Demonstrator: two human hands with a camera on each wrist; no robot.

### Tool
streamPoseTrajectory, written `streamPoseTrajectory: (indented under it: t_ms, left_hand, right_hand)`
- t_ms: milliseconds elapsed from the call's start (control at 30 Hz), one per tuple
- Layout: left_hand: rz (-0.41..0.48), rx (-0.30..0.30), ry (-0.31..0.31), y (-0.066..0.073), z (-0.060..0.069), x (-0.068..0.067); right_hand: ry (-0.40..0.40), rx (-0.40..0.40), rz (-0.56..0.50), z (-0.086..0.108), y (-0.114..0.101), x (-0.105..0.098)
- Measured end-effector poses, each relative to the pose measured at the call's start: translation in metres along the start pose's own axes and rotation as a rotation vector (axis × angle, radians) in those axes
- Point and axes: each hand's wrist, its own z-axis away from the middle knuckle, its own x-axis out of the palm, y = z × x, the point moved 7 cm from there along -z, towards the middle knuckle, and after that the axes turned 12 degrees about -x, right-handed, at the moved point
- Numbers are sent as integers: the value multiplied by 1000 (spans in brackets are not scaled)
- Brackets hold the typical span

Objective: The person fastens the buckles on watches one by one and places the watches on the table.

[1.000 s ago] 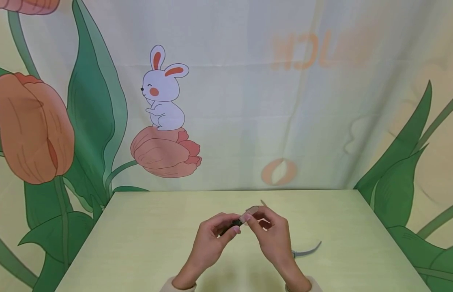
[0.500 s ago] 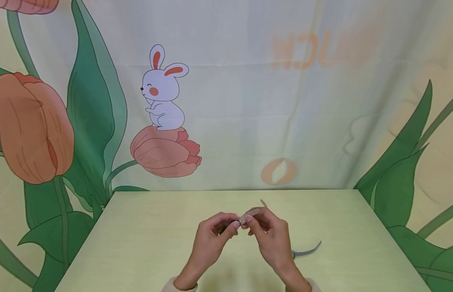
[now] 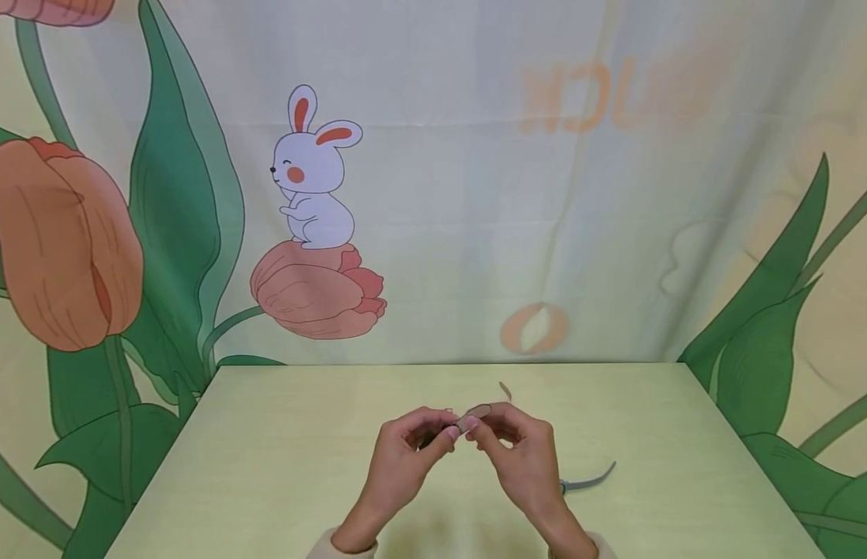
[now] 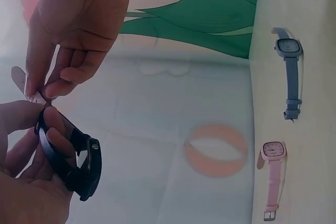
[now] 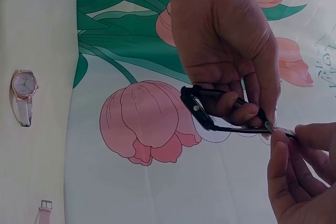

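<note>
My left hand (image 3: pixel 407 458) holds a black wristwatch (image 4: pixel 92 169), its strap bent into a loop; the head view hides most of it behind the fingers. At the strap's buckle end, the thumb and fingers of my right hand (image 3: pixel 522 450) pinch the light-coloured underside of the strap tip (image 3: pixel 479 412). Both hands meet above the table, fingertips nearly touching. In the right wrist view the black case (image 5: pixel 197 109) hangs below my left palm, and a small metal buckle (image 5: pixel 269 126) shows between the hands.
On the pale table (image 3: pixel 265 466) lie a blue-grey watch (image 4: pixel 289 48) and a pink watch (image 4: pixel 273 150), both partly behind my right hand in the head view. A white-strapped watch (image 5: pixel 24 84) lies on the table too. A printed curtain (image 3: pixel 440 194) hangs behind.
The strap tip has shifted slightly between the hands, and the right fingers have moved a little down and left. The left thumb now covers more of the black strap.
</note>
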Motion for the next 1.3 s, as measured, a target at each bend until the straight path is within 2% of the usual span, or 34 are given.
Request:
streamPoseTrajectory:
  t_ms: [167,300,500,567,733,933,1067,1133,1300]
  left_hand:
    - [2,-21,3,-2,0,0]
    - [6,-43,-8,-3,-1,1]
    - [13,-25,-107,-2,0,6]
    - [2,5,-121,0,1,6]
    - [-32,80,-69,5,3,3]
    - [-118,171,-6,12,5,1]
    - [-138,183,10,14,6,1]
    - [-138,186,9,15,6,2]
    - [-165,202,13,16,7,2]
  right_hand:
    - [-26,-66,26,0,-2,1]
    - [-64,-84,31,-1,-2,2]
    - [-59,-60,5,-3,4,-2]
    - [-63,-62,-4,-2,5,-3]
    - [-110,-86,-27,0,5,-1]
    - [-135,-132,-14,1,4,0]
    - [-142,-212,16,1,1,1]
    - [-146,-240,34,0,-8,2]
    - [-159,-257,53,1,-9,4]
